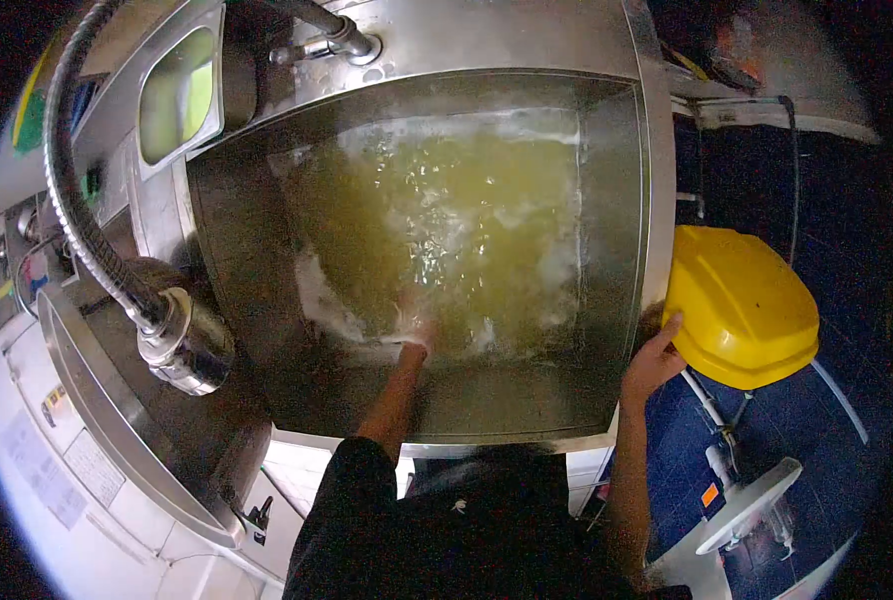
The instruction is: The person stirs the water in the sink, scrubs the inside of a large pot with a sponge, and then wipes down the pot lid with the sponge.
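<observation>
A deep metal sink (507, 400) holds cloudy yellow-green water (507, 230) with foam along its edges. My left hand (419, 328) dips into the water near the front of the sink; its fingers are hidden under the surface. At the sink's right rim, my right hand (655, 362) grips the lower left edge of a yellow plastic tub (745, 305), which is turned with its underside up. The thumb lies on the tub's outer side.
A hose with a metal spray head (185, 345) hangs at the left. Behind it is a steel container (179, 95) with green liquid. A faucet (342, 42) stands at the back rim. A round white object (752, 505) is at the lower right.
</observation>
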### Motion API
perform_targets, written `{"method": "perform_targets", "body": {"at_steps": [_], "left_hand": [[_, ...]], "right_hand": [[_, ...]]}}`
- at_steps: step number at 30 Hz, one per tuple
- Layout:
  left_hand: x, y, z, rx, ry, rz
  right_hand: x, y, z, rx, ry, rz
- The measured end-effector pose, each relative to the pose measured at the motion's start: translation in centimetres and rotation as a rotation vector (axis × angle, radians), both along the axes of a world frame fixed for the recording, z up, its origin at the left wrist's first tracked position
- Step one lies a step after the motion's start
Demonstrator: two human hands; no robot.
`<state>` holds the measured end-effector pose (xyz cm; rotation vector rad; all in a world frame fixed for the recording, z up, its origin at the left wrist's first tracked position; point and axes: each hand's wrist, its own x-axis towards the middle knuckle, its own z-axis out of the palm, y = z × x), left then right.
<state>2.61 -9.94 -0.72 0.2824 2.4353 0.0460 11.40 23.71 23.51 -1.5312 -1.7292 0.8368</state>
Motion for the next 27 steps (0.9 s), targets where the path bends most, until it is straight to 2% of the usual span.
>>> {"method": "perform_targets", "body": {"at_steps": [4, 8, 10, 12, 14, 16, 17, 19, 20, 22, 23, 25, 26, 27], "left_hand": [[-4.0, 1.5, -1.2, -0.09, -0.082, -0.065], [-6.8, 1.6, -2.5, 0.083, -0.104, 0.058], [-8.0, 2.3, -1.7, 0.077, 0.068, -0.219], [-8.4, 2.3, -0.9, 0.121, 0.074, -0.288], [-8.9, 2.7, -0.7, 0.167, 0.075, -0.367], [-9.5, 3.7, -0.9, -0.103, -0.234, -0.423], [-8.7, 3.1, -1.3, -0.103, -0.234, -0.431], [-6.4, 1.3, -3.1, 0.201, 0.334, -0.545], [-6.1, 1.3, -3.7, 0.201, 0.333, -0.55], [-5.7, 1.5, -4.2, -0.009, -0.192, -0.562], [-5.4, 1.2, -4.4, -0.014, -0.191, -0.564], [-4.1, 0.4, -4.9, 0.386, 0.517, -0.688], [-4.2, 0.2, -5.4, 0.384, 0.508, -0.688], [-5.9, 2.3, -2.8, 0.198, 0.164, -0.585]], "right_hand": [[0.7, 0.3, -0.5, 0.03, -0.02, 0.044], [1.6, 0.7, -1.4, 0.042, -0.025, 0.03], [0.7, 0.6, -0.7, 0.046, -0.027, 0.038], [-0.1, 0.3, 0.2, 0.199, -0.069, 0.068], [1.1, 0.7, -1.2, 0.137, -0.017, 0.063], [1.3, 0.9, -1.4, 0.078, 0.038, 0.06], [1.3, 0.8, -1.4, 0.101, 0.008, 0.068], [0.6, 0.5, -0.5, 0.124, -0.023, 0.072], [0.1, 0.2, 0.3, 0.069, -0.014, 0.054], [-0.3, 0.1, 1.1, 0.007, -0.003, 0.032], [-0.3, 0.2, 1.2, -0.005, -0.018, 0.037], [-0.2, 0.1, 1.0, -0.023, -0.04, 0.038], [-0.1, 0.1, 0.8, -0.09, -0.026, 0.007], [0.1, 0.2, 0.6, -0.152, -0.016, -0.021]]}}
